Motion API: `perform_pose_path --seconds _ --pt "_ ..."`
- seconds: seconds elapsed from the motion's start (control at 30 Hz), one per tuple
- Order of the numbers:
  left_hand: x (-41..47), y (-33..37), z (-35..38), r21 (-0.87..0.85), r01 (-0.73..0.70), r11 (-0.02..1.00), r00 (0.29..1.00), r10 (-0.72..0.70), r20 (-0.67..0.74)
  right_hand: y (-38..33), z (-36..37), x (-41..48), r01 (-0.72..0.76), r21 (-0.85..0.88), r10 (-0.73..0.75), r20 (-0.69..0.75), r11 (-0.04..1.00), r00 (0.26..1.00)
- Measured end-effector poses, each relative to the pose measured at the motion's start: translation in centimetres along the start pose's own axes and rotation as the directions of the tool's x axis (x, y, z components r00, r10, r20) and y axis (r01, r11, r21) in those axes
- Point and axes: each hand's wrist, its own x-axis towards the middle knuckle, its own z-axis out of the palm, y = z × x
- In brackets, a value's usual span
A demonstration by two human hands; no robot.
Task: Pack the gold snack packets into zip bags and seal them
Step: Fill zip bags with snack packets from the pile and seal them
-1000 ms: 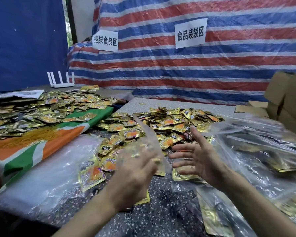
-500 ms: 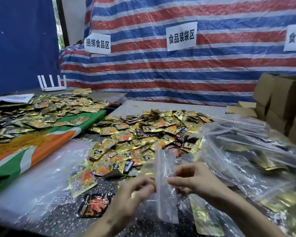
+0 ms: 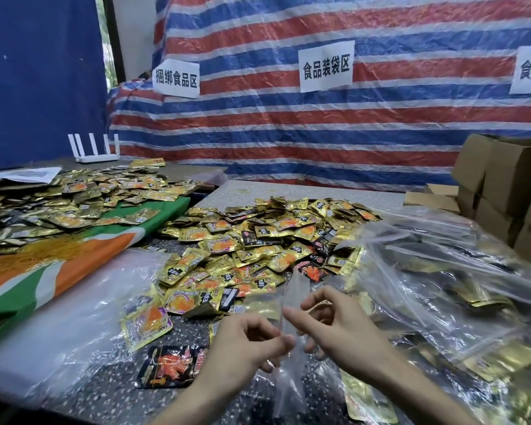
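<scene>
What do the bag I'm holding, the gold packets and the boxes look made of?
Zip bag: thin clear plastic film, see-through and limp. Gold packets: likely metallised foil laminate, shiny and crinkled. Boxes: matte brown cardboard, it seems.

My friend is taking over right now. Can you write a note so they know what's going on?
Hands: the left hand pinches the zip bag; the right hand pinches it too.
The bag stands upright between them and looks empty.
Loose gold packets are piled behind it; filled bags are heaped on the right.
Done: some bags filled.
Left: fill this bag, seal it, then pack the rest of the pile.
</scene>
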Motion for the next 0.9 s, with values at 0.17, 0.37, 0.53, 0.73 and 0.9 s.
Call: perform_pose_path --seconds 0.17,0.37,0.53,0.73,0.9 --pt "0.2 0.2 0.1 -0.041 0.009 0.999 1.000 -0.008 0.026 0.3 -0.7 0.3 -0.008 0.138 -0.003 0.077 0.990 0.997" --pt "1.8 0.0 -1.5 -0.164 0.074 0.984 0.982 -0.100 -0.157 0.5 -2.3 -0.3 0.169 -0.027 -0.169 0.004 0.985 0.986" --pt "4.2 -0.4 -2.3 -0.091 0.077 0.993 0.944 -0.102 -0.314 0.7 -3.3 -0.4 0.414 -0.451 -0.320 0.271 0.791 0.908" --pt "6.4 -0.8 -1.8 -0.034 0.103 0.994 0.958 -0.108 -0.265 0.0 -4.1 0.2 0.488 -0.674 -0.278 0.402 0.554 0.872" --pt "9.1 -0.5 -2.1 -0.073 0.107 0.992 0.981 -0.118 -0.157 0.2 -4.9 1.1 0.461 -0.689 -0.452 0.213 0.559 0.866"
